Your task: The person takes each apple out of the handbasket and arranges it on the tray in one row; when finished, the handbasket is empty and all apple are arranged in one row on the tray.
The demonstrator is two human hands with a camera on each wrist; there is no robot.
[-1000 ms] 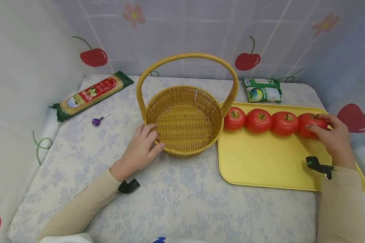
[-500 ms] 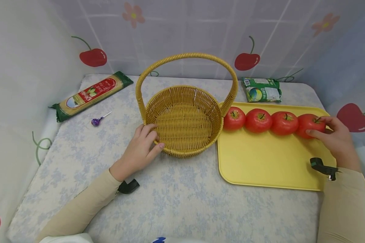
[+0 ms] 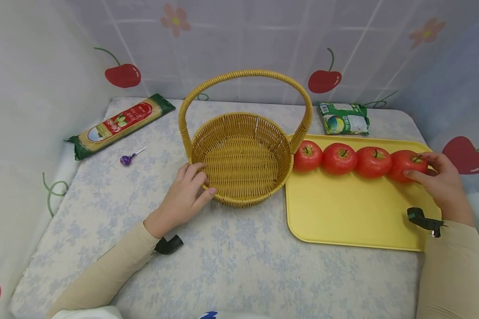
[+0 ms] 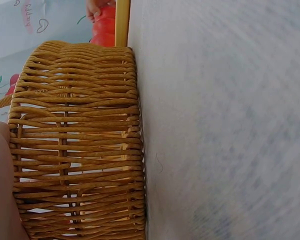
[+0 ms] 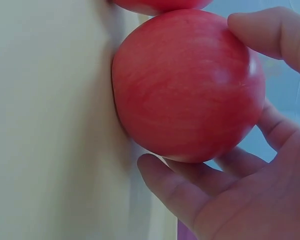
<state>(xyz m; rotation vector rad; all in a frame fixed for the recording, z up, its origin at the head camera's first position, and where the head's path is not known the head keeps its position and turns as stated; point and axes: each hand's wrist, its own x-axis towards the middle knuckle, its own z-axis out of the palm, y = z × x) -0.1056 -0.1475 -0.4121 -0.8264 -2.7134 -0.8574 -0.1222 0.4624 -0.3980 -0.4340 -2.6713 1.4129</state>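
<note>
Several red apples [image 3: 339,158] stand in a row along the back of the yellow tray [image 3: 351,212]. At the row's right end, my right hand [image 3: 443,179] cups the last apple [image 5: 187,85], its thumb against one side and its fingers curved round another; that apple sits against the tray and close beside its neighbour. My left hand [image 3: 185,195] holds the near left rim of the round wicker basket [image 3: 241,204], fingers over the edge and thumb along the front. No contents show in the basket, and its tall handle arches above.
A green packet [image 3: 344,118] lies behind the tray. At the back left lies a long pasta package [image 3: 121,124], with a purple lollipop [image 3: 126,160] in front of it. The basket stands right against the tray's left edge, and curtain-like walls surround the table.
My right hand has slid a little to the right and its fingers have come off the apple's top toward its side. My left hand and the basket have not moved.
</note>
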